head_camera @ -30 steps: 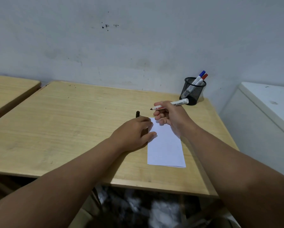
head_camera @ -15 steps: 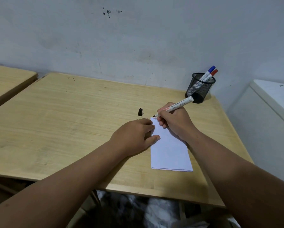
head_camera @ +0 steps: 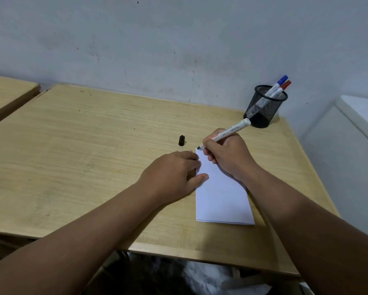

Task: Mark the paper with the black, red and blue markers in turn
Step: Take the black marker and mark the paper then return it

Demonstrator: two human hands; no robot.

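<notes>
Seen from the head camera, a white paper [head_camera: 222,196] is laid on a wooden desk [head_camera: 89,145], and every other place is given from it. The paper's far left edge is pressed down by the left hand [head_camera: 172,173], which is laid flat and loosely spread, its fingertips and thumb on the sheet and nothing gripped. At the paper's far corner a black marker [head_camera: 223,134] is held in the right hand [head_camera: 228,155], whose fingers are curled tightly around the barrel. The tip is brought to that corner; whether it actually touches the sheet cannot be told for sure. The marker's black cap [head_camera: 181,140] is left on the desk just beyond the paper, to the left of the corner. Further beyond the paper and to its right, a black mesh cup [head_camera: 264,107] is placed by the wall, and a blue marker [head_camera: 278,84] and a red marker [head_camera: 283,86] are stood in it, leaning right.
</notes>
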